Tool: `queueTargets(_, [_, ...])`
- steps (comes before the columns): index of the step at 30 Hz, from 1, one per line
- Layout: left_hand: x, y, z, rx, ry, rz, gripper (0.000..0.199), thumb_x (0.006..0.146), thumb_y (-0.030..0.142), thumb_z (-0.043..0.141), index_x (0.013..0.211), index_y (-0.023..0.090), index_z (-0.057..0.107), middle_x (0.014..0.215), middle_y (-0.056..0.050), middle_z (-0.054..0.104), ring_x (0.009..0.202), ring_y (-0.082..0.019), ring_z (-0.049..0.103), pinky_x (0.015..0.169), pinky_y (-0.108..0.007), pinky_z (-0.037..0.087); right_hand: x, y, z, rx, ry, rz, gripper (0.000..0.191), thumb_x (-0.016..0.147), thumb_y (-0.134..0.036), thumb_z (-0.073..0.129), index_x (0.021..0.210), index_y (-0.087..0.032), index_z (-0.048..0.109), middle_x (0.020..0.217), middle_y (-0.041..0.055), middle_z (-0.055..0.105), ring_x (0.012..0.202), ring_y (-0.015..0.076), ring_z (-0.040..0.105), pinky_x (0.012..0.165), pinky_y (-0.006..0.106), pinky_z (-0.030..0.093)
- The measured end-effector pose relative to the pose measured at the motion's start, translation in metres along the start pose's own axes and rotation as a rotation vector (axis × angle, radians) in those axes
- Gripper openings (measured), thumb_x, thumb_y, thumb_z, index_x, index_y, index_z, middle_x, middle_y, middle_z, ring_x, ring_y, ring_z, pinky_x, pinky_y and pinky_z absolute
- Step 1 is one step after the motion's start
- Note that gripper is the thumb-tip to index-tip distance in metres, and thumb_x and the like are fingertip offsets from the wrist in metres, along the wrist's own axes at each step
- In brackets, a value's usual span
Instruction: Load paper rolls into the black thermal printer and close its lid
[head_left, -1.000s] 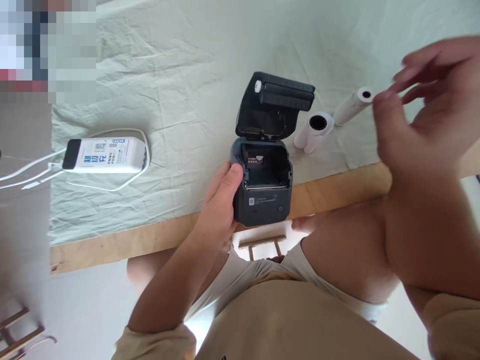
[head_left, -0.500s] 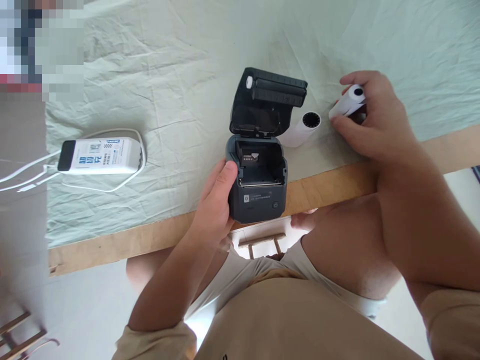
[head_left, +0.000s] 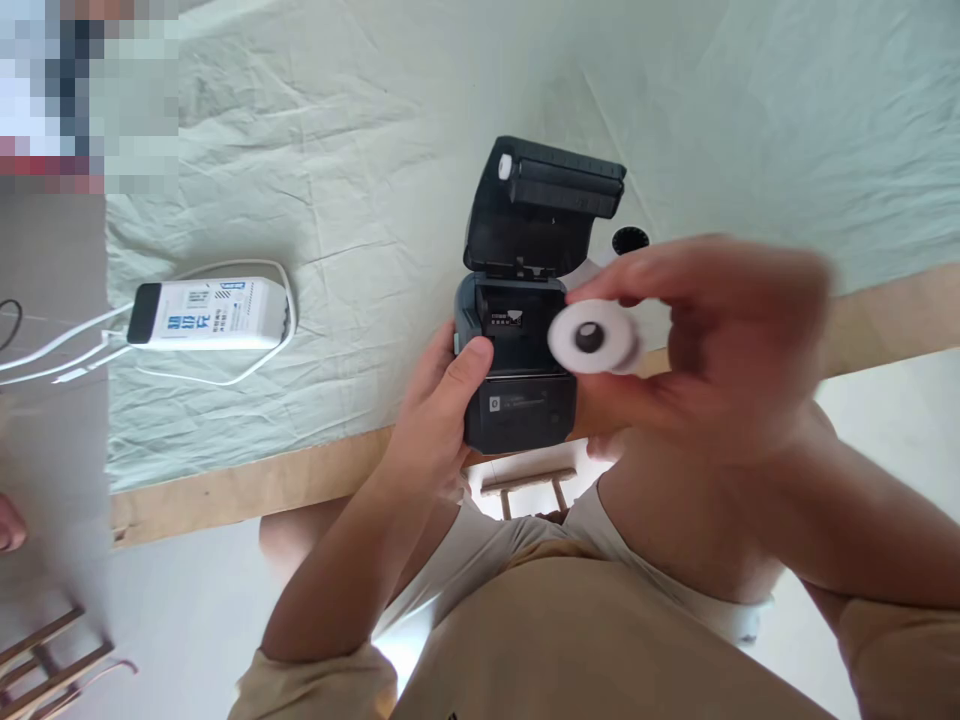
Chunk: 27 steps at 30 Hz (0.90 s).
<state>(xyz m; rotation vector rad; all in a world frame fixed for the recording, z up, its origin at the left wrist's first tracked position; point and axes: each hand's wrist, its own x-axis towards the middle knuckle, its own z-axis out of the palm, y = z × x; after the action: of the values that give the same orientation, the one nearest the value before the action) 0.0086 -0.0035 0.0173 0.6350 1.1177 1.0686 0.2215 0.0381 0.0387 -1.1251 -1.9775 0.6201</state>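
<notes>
A dark portable label printer (head_left: 523,415) is tilted up at the table's front edge, its lid (head_left: 544,205) raised and its paper bay (head_left: 521,335) exposed. My left hand (head_left: 435,415) grips the printer's left side, thumb resting along the rim of the bay. Pinched in my right hand (head_left: 720,340) is a white paper roll (head_left: 596,338), its dark core facing me, in front of the bay's right edge. My right fingers are blurred by motion. Behind them, a second white cylinder with a black end (head_left: 630,240) is mostly hidden.
A white power strip (head_left: 214,315) with white cables lies on the left of the pale green tablecloth (head_left: 345,220). The wooden table edge (head_left: 255,485) runs across in front of my legs. Wooden stool parts (head_left: 56,650) show at the lower left.
My right hand has brought the paper roll leftward and toward me, from the cloth to the printer's bay, turning its end to face me. My left hand keeps its hold on the printer.
</notes>
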Motion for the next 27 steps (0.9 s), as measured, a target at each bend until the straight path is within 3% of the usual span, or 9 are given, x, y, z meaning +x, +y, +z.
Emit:
queueTargets(2, [0.001, -0.001, -0.001, 0.005, -0.007, -0.021, 0.046, 0.093, 0.061, 0.085, 0.118, 0.024, 0.076, 0.087, -0.005, 0.082, 0.074, -0.027, 0.082, 0.045, -0.030, 0.056, 0.003, -0.006, 0.016, -0.087, 0.090, -0.160, 0.022, 0.096, -0.017, 0.071, 0.112, -0.030, 0.065, 0.112, -0.0022, 0.086, 0.098, 0.0218, 0.083, 0.083, 0.041, 0.062])
queueTargets(4, [0.001, -0.001, -0.001, 0.010, -0.014, -0.050, 0.053, 0.091, 0.063, 0.086, 0.126, 0.024, 0.075, 0.096, -0.007, 0.085, 0.084, -0.031, 0.085, 0.050, -0.033, 0.061, 0.006, -0.004, 0.026, -0.202, 0.172, -0.275, 0.021, 0.098, -0.009, 0.067, 0.104, -0.029, 0.062, 0.100, -0.0047, 0.086, 0.087, 0.0188, 0.083, 0.073, 0.038, 0.057])
queueTargets(11, [-0.001, 0.007, -0.001, 0.030, 0.006, -0.114, 0.055, 0.091, 0.060, 0.088, 0.132, 0.026, 0.075, 0.106, -0.007, 0.086, 0.094, -0.033, 0.085, 0.061, -0.038, 0.068, 0.008, 0.007, 0.027, -0.228, 0.110, -0.301, 0.024, 0.099, -0.005, 0.063, 0.095, -0.028, 0.062, 0.111, -0.0039, 0.089, 0.096, 0.0205, 0.086, 0.078, 0.039, 0.057])
queueTargets(14, [-0.001, 0.007, 0.000, 0.026, -0.001, -0.111, 0.053, 0.091, 0.060, 0.088, 0.129, 0.026, 0.074, 0.109, -0.008, 0.085, 0.095, -0.035, 0.086, 0.063, -0.040, 0.068, 0.006, 0.004, 0.025, -0.225, 0.152, -0.324, 0.025, 0.097, -0.005, 0.065, 0.092, -0.029, 0.061, 0.103, -0.0059, 0.088, 0.093, 0.0199, 0.085, 0.076, 0.040, 0.054])
queueTargets(18, [0.002, 0.001, 0.001, -0.015, -0.001, -0.038, 0.047, 0.091, 0.060, 0.087, 0.115, 0.023, 0.075, 0.104, -0.008, 0.084, 0.084, -0.029, 0.084, 0.058, -0.035, 0.063, 0.002, 0.002, 0.023, -0.201, 0.181, -0.363, 0.024, 0.093, -0.005, 0.069, 0.091, -0.028, 0.062, 0.094, -0.0053, 0.086, 0.082, 0.0181, 0.080, 0.073, 0.039, 0.052])
queueTargets(22, [0.004, -0.002, -0.001, -0.029, -0.010, 0.019, 0.044, 0.092, 0.061, 0.085, 0.110, 0.021, 0.076, 0.094, -0.006, 0.081, 0.076, -0.024, 0.079, 0.054, -0.031, 0.057, -0.007, 0.004, 0.028, -0.107, 0.152, -0.502, 0.018, 0.096, -0.010, 0.069, 0.093, -0.027, 0.064, 0.092, -0.0027, 0.084, 0.079, 0.0169, 0.076, 0.070, 0.039, 0.050])
queueTargets(24, [0.004, -0.002, -0.003, -0.035, -0.018, 0.034, 0.041, 0.092, 0.055, 0.087, 0.115, 0.023, 0.076, 0.095, -0.004, 0.081, 0.079, -0.023, 0.078, 0.058, -0.030, 0.059, -0.011, 0.005, 0.032, -0.087, 0.122, -0.559, 0.017, 0.099, -0.012, 0.068, 0.092, -0.027, 0.064, 0.091, -0.0036, 0.083, 0.080, 0.0161, 0.075, 0.070, 0.039, 0.049])
queueTargets(27, [0.002, -0.001, -0.007, 0.030, -0.018, 0.056, 0.043, 0.086, 0.030, 0.092, 0.125, 0.027, 0.076, 0.111, -0.003, 0.083, 0.101, -0.025, 0.080, 0.079, -0.031, 0.067, -0.014, 0.005, 0.032, -0.086, 0.075, -0.587, 0.016, 0.106, -0.030, 0.068, 0.091, -0.028, 0.064, 0.088, -0.0035, 0.080, 0.083, 0.0174, 0.076, 0.071, 0.040, 0.053])
